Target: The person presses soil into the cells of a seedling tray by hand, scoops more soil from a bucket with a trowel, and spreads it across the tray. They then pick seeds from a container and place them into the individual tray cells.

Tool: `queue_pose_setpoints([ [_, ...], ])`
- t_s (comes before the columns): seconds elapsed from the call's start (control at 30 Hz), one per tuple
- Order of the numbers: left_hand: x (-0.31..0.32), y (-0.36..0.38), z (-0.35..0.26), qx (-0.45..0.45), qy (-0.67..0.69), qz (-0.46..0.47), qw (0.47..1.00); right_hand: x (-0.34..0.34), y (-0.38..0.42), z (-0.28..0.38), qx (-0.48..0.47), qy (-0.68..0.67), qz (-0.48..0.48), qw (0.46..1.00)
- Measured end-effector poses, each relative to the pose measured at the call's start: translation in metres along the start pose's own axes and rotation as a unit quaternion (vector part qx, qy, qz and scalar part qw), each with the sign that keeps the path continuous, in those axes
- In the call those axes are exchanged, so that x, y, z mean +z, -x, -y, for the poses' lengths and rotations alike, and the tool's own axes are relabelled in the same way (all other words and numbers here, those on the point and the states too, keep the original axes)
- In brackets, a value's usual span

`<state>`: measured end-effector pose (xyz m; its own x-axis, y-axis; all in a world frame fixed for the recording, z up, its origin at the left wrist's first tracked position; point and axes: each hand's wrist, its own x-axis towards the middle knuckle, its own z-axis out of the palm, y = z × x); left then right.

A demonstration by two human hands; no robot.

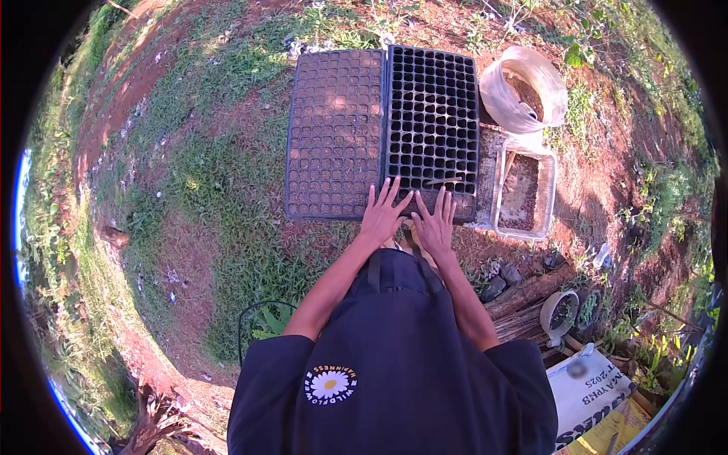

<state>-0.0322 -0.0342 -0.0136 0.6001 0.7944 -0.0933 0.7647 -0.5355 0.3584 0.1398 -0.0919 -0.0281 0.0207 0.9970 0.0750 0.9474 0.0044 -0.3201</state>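
Note:
Two black seedling trays lie side by side on the ground in front of me. The left seedling tray has its cells filled with brown soil. In the right seedling tray most cells show dark and hollow, with soil over the rows nearest me. My left hand rests on the near edge where the trays meet, fingers spread. Beside it my right hand lies on the soil-covered near end of the right tray, fingers stretched out. Both hold nothing. A thin strip lies across cells just beyond my right fingertips.
A round translucent container holding some soil stands right of the trays. Closer to me is a clear rectangular basin with soil and a stick inside. Logs, a small pot and a printed sack lie at lower right.

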Motion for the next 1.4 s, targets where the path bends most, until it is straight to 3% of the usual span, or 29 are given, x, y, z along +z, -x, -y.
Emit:
queue_pose_setpoints([
  [0.27, -0.003, 0.000, 0.002, -0.032, 0.035, -0.026, 0.999, -0.003, 0.001, 0.003, -0.008, 0.021, 0.013, 1.000],
  [0.47, -0.005, -0.004, 0.001, 0.010, -0.002, 0.002, 1.000, -0.003, 0.002, -0.001, 0.030, 0.004, -0.016, 0.999],
  [0.9, -0.010, -0.006, 0.002, 0.018, -0.019, 0.001, 1.000, -0.008, -0.004, -0.001, 0.000, -0.014, 0.006, 1.000],
  [1.03, -0.010, -0.006, 0.002, 0.021, -0.026, 0.020, 0.999, -0.010, 0.008, -0.017, 0.027, -0.099, -0.052, 0.993],
  [1.2, -0.005, -0.008, 0.002, 0.023, -0.054, 0.022, 0.998, -0.017, 0.027, -0.029, 0.128, -0.163, -0.105, 0.973],
  [1.37, -0.016, -0.012, -0.001, -0.006, 0.035, 0.009, 0.999, -0.027, 0.013, -0.045, 0.194, -0.227, -0.134, 0.945],
  [1.4, -0.022, -0.014, -0.002, -0.013, 0.033, 0.006, 0.999, -0.027, 0.005, -0.049, 0.158, -0.133, -0.182, 0.961],
])
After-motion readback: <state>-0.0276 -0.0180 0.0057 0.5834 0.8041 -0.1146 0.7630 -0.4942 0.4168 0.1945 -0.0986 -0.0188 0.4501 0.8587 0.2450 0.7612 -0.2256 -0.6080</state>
